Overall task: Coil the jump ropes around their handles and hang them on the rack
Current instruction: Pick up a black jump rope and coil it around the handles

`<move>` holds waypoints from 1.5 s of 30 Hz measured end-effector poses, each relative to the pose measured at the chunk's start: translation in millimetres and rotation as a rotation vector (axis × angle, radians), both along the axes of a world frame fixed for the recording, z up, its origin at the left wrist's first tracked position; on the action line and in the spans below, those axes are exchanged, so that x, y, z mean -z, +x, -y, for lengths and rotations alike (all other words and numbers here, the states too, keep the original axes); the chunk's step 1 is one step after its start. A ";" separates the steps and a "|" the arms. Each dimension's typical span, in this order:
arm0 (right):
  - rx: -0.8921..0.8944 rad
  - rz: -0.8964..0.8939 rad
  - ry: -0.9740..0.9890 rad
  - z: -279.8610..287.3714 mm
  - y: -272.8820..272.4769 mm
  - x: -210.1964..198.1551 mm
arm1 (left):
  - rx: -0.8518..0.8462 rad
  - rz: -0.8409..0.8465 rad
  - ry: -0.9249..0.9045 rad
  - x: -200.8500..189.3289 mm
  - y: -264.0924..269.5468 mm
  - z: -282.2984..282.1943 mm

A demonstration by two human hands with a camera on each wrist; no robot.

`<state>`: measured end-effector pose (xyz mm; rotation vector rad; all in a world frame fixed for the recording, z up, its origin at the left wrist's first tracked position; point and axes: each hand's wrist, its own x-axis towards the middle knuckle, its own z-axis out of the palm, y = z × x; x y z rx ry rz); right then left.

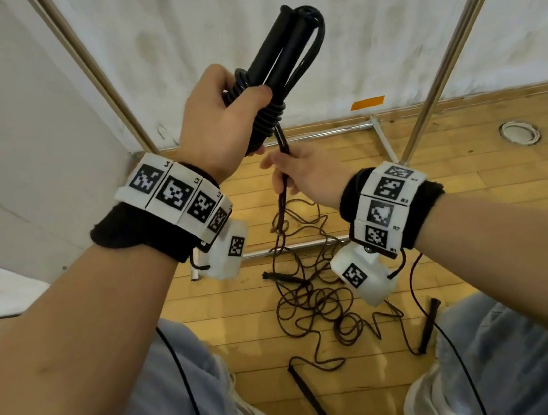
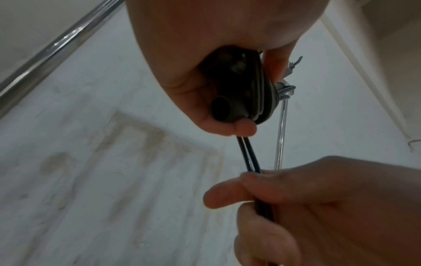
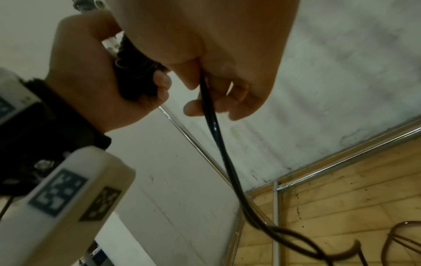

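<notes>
On the wooden floor (image 1: 492, 201) between the person's shoes lies a tangle of dark ropes (image 1: 315, 302), with loose black handles (image 1: 310, 397) scattered among the loops, one beside the right shoe (image 1: 427, 330). Behind it stands a metal rack (image 1: 453, 47): two slanting chrome poles and a low base bar against a stained white wall (image 1: 209, 25). An orange tape strip (image 1: 367, 103) sits on the wall near the floor. Nothing stands between the hands and the rack.

The head view shows the jump rope's paired handles (image 1: 277, 48) pointing up and away, cord wound in several tight turns round their lower part. The left wrist view alone shows the butt ends of the handles (image 2: 222, 109) and two strands of cord (image 2: 248, 154) running side by side from the bundle down to the other hand. The right wrist view alone shows that cord (image 3: 218, 136) trailing on toward the floor.

The left hand (image 1: 220, 120) is raised, fingers and thumb wrapped round the coiled part. The right hand (image 1: 303, 176) sits just below it, palm turned inward, fingers curled loosely round the doubled cord, thumb pressing it.
</notes>
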<state>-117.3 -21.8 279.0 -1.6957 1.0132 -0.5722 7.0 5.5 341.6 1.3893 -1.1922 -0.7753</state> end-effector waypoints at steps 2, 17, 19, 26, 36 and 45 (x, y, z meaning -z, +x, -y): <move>0.030 0.024 -0.011 3.3 -4.0 -1.7 | -0.031 -0.011 0.006 -0.6 3.6 0.0; 0.141 -0.091 -0.188 14.4 -20.9 -21.9 | -0.166 0.274 0.096 14.8 24.8 11.3; 0.130 -0.126 -0.185 15.3 -22.7 -23.9 | -0.187 0.395 0.133 20.3 32.5 13.7; -0.011 -0.145 -0.134 9.3 -32.2 -25.1 | 0.033 0.961 0.422 44.6 40.4 14.0; -0.008 -0.346 -0.509 10.2 -40.4 -22.2 | 0.430 1.086 0.487 59.2 -6.3 1.0; 0.100 -0.475 -0.602 27.6 -48.8 -20.1 | 0.429 1.088 0.302 54.3 -18.6 -8.8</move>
